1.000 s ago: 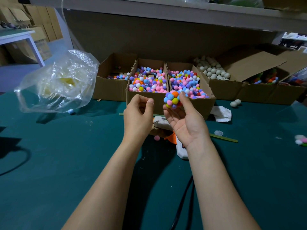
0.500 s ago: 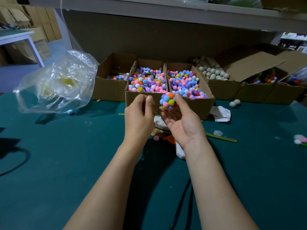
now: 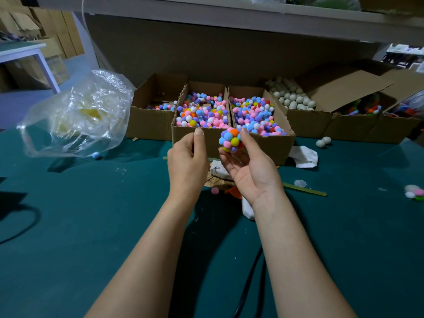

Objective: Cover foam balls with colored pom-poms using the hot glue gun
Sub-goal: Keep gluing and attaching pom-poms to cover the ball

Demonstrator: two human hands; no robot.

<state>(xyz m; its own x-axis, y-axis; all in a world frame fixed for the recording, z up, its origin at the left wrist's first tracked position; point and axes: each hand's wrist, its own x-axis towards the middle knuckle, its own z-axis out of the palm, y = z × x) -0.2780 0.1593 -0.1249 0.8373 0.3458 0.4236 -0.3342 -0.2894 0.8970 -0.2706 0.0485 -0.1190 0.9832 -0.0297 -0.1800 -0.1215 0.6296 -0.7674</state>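
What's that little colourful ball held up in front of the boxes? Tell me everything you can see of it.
The ball is small and round, its visible side fully covered in fuzzy pom-poms: blue, orange, yellow, pink, purple. No bare foam shows from here. The right hand holds it above the green table, thumb on its right side, fingertips beneath. The left hand is close beside it, not touching. Behind it stands a cardboard box of loose pom-poms.

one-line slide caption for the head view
Right hand holds a pom-pom ball before pom-pom boxes; left hand beside it.
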